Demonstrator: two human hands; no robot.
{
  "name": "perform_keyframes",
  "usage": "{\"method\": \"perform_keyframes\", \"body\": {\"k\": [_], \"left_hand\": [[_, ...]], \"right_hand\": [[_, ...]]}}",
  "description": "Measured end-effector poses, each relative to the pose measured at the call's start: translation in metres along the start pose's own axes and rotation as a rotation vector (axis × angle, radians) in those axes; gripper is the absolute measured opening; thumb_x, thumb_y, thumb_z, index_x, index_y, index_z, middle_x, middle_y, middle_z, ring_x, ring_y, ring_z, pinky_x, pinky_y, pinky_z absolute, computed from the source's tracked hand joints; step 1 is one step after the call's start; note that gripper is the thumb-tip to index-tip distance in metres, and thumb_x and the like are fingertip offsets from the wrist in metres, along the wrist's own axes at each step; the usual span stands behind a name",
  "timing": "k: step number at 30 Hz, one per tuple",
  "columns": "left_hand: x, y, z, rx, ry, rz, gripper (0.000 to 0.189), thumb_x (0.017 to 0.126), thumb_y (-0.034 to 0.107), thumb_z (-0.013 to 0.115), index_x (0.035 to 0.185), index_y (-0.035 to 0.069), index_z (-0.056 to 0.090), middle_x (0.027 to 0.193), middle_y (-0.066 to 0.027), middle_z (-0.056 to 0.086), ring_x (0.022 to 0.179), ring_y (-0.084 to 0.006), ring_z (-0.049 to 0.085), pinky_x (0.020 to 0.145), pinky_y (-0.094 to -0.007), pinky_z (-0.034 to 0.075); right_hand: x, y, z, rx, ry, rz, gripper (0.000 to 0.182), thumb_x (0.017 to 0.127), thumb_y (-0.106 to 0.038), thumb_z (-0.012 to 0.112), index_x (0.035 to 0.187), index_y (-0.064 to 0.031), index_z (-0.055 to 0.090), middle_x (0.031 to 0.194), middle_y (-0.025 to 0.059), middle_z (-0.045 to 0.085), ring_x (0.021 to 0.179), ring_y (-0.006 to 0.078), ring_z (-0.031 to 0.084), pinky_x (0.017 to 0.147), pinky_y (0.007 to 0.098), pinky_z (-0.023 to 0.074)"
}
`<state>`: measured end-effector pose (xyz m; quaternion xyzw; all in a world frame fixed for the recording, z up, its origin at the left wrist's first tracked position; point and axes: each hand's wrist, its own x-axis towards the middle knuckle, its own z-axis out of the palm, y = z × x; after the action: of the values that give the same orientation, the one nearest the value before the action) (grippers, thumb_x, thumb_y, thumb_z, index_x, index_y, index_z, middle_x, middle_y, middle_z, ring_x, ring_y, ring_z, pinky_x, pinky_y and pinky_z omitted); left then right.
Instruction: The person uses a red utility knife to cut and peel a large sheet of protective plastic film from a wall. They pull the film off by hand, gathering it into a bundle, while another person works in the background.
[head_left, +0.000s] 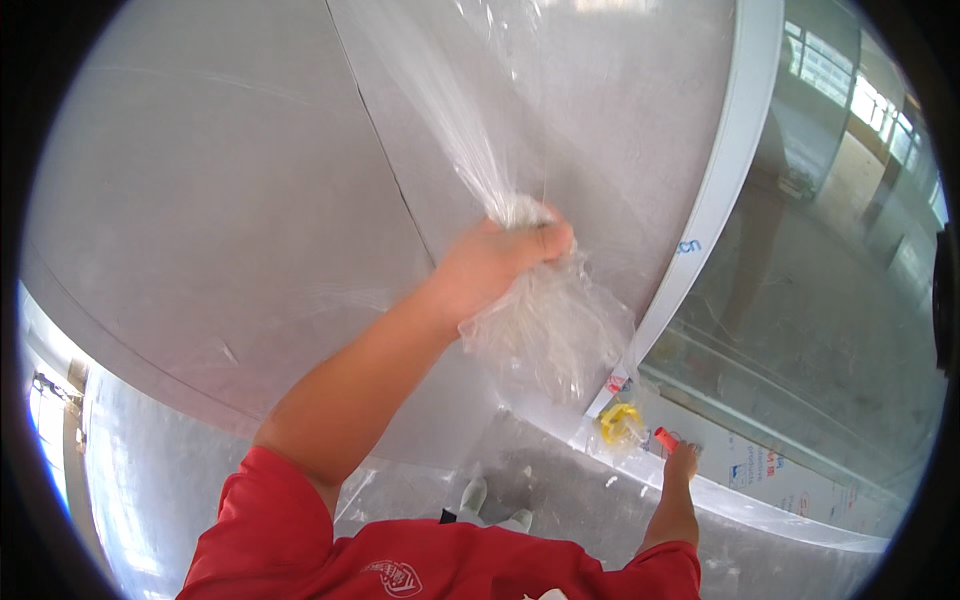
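Observation:
My left hand (510, 251) is raised before the grey wall panel (247, 195). Its fingers are closed round a gathered bunch of clear plastic film (555, 330). Above the fist, pulled strands of the film stretch towards the top of the view; below it, a crumpled part hangs loose. Low on the right, my right hand (681, 461) is shut on a small tool with a red handle (664, 439), whose other end is too small to make out. A yellow ring-like thing (621, 424) with clear film about it lies left of that hand.
A white frame strip (712, 202) with blue marking runs between the panel and a large glass pane (810, 300). Printed protective sheet (750, 457) covers the part under the glass. My shoes (474, 495) stand on the grey concrete floor (570, 484). Windows shine at the far left.

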<state>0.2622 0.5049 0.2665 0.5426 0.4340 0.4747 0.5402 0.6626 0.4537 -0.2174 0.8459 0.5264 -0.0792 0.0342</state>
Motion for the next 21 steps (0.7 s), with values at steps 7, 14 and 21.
{"method": "perform_keyframes", "body": {"k": [7,14,21], "left_hand": [[-0.033,0.027,0.015,-0.035,0.015,-0.092,0.017,0.084,0.025,0.063,0.088,0.009,0.058,0.084,0.0013,0.056,0.079,-0.0092,0.051,0.072,-0.0268,0.042],[-0.095,0.058,-0.002,0.047,-0.021,-0.019,0.014,0.084,0.021,0.062,0.089,0.009,0.058,0.082,0.0013,0.056,0.075,-0.0087,0.052,0.068,-0.0256,0.043],[-0.136,0.075,-0.067,-0.204,-0.099,-0.024,0.014,0.084,0.021,0.063,0.089,0.008,0.060,0.079,0.0011,0.057,0.071,-0.0088,0.054,0.062,-0.0258,0.044]], "right_hand": [[-0.010,-0.016,-0.015,0.241,0.053,0.003,0.032,0.088,-0.015,0.052,0.119,-0.0093,0.052,0.120,0.0183,0.049,0.104,0.0360,0.056,0.085,0.0443,0.0490],[-0.048,-0.055,-0.097,0.496,0.303,-0.185,0.036,0.082,-0.012,0.059,0.117,-0.0037,0.052,0.114,0.0204,0.054,0.106,0.0387,0.053,0.087,0.0430,0.0463],[-0.128,-0.188,-0.293,1.342,0.128,-0.607,0.035,0.091,-0.026,0.054,0.111,0.0026,0.055,0.100,0.0181,0.064,0.088,0.0300,0.063,0.077,0.0375,0.0502]]}}
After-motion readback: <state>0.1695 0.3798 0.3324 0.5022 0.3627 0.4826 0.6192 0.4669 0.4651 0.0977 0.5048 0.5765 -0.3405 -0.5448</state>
